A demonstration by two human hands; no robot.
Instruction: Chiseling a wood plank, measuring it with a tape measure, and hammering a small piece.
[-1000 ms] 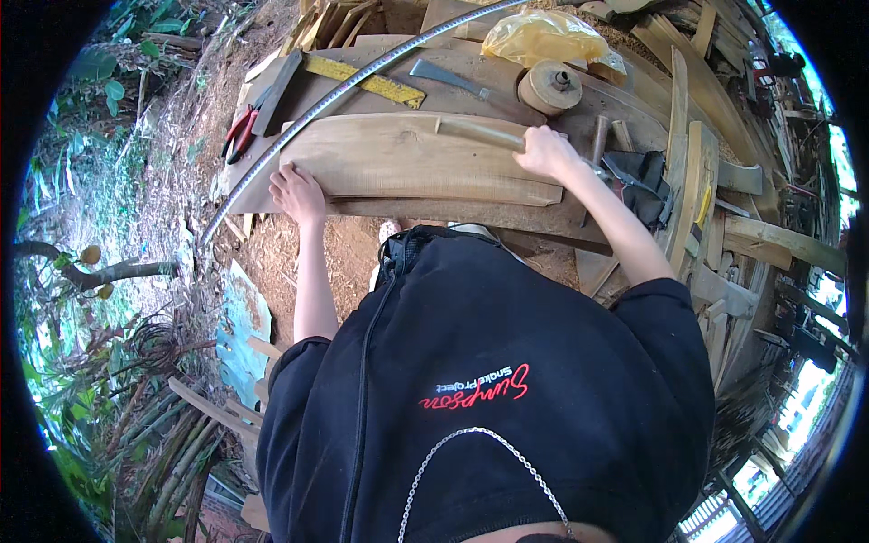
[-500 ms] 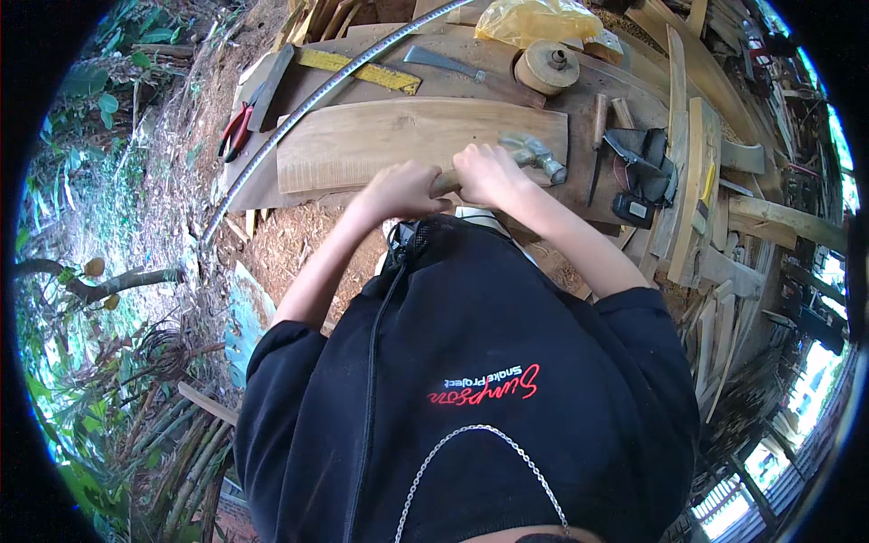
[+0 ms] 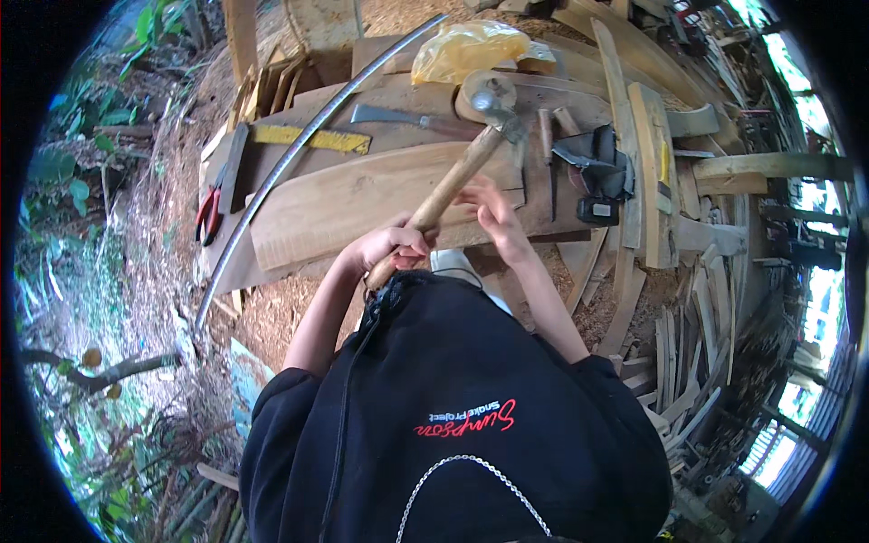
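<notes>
My left hand (image 3: 396,246) is wrapped round the lower part of the wooden handle of a hammer (image 3: 448,188). The hammer slants up and away to the right, its metal head overlapping a round wooden piece (image 3: 473,96) in the picture. Beside the handle, my right hand (image 3: 489,215) is off the hammer, its fingers apart and slightly blurred. Beneath both hands lies a wide, curved, pale wooden board (image 3: 317,210). A flat metal blade with a wooden handle, like a chisel (image 3: 389,115), rests just beyond that board.
Left of the board are red-handled pliers (image 3: 210,215), a yellow ruler (image 3: 312,138) and a long curved metal strip (image 3: 262,192). To the right sit a wooden-handled spike (image 3: 547,149), a dark tool with a battery (image 3: 597,210) and stacked planks (image 3: 652,172). A yellow plastic bag (image 3: 466,50) lies at the back.
The hammer has swung from lying sideways low over the board to pointing up and away. My right hand has let go of it; my left keeps its grip. The whole view has shifted slightly.
</notes>
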